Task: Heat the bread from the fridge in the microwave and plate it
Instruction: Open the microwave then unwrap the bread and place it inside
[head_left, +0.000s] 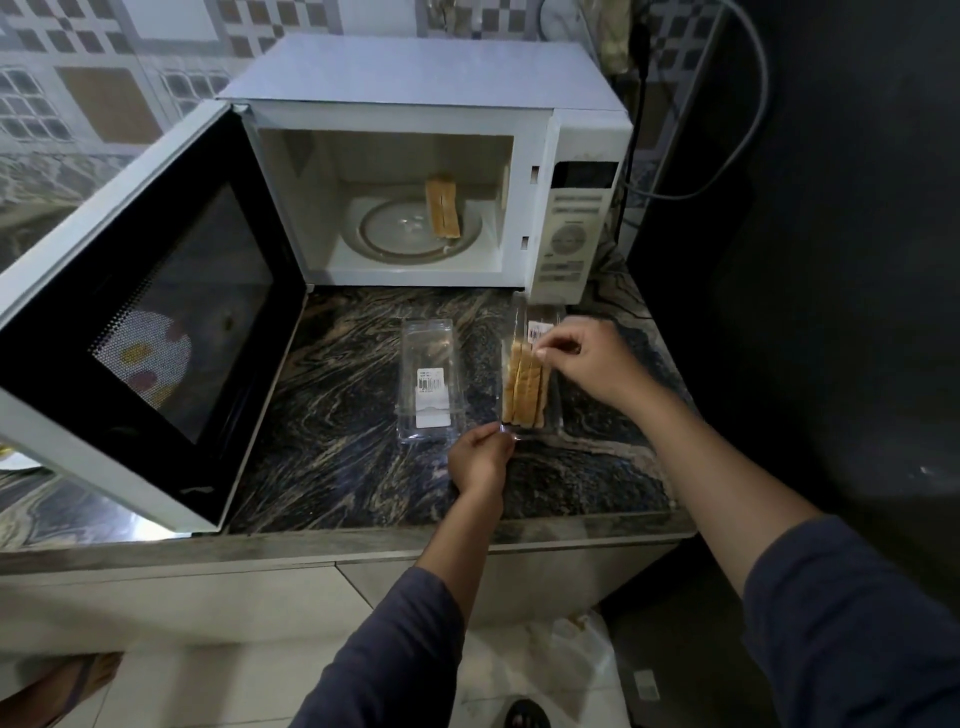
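Note:
A white microwave (571, 228) stands open on the dark marble counter (332, 426). Bread slices (442, 212) lie on its glass turntable (400, 228). In front of it a clear plastic container (555, 410) holds several upright bread slices (524, 387). My left hand (480, 457) pinches the container's near edge. My right hand (587, 358) pinches at the top of the slices in the container. An empty clear container (427, 384) with a barcode label lies to the left.
The microwave door (140, 317) swings out far over the counter's left side. A black wall or appliance (831, 260) and a grey cable (748, 130) bound the right. A plastic bag (571, 670) lies on the floor below.

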